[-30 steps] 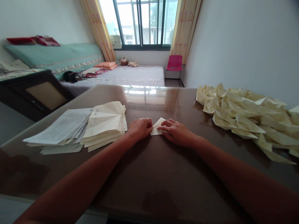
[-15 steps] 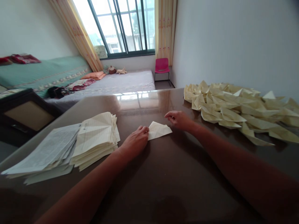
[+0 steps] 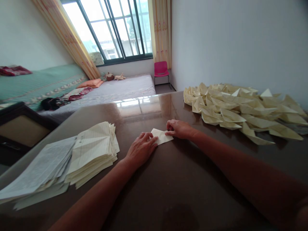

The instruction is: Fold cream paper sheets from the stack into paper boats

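A small cream sheet of folded paper [image 3: 161,136] lies on the brown tabletop between my two hands. My left hand [image 3: 142,146] holds its left end, with thumb and fingertips on the paper and the fingers slightly bent. At the right end, my right hand [image 3: 179,129] pinches the upper edge between thumb and curled fingers. The paper has a peaked top and a straight lower edge; its two ends are partly hidden under my fingers.
Left of my left arm are a stack of cream paper sheets [image 3: 92,154] and a pile of greyish printed sheets [image 3: 45,170]. Many folded cream paper shapes [image 3: 231,109] are heaped at the right by the wall. Beyond the glossy table [image 3: 134,192] stand a bed [image 3: 130,85] and a pink chair [image 3: 161,69].
My right hand has come down and left onto the paper's right end. My left hand has slid further over the left end. The view has shifted slightly right.
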`<state>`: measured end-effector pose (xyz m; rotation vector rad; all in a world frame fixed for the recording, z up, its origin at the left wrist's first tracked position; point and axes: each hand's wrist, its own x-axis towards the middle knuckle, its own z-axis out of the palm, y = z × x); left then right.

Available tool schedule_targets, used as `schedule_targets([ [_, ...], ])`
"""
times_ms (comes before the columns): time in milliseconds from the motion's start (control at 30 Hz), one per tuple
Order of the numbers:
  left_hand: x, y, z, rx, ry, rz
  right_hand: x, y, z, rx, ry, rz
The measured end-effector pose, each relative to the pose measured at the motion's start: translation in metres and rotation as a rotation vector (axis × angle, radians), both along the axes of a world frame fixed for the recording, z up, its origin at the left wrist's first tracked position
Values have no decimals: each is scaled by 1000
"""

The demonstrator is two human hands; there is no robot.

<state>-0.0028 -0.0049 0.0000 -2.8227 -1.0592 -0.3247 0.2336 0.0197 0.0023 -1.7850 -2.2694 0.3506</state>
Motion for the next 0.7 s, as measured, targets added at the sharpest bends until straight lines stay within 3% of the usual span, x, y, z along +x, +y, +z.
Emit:
schedule_targets([
  [267,-4,0,4,-37,-8,-24,0,7,2,-101,54,28],
  [433,-8,1,7,-58,27,-33,4,10,3,-23,202,20],
  [633,-12,1,12,-91,45,-82,-2,5,-1,-11,114,94],
  [700,-12,0,14,-90,41,-85,-4,4,-2,-9,170,117],
])
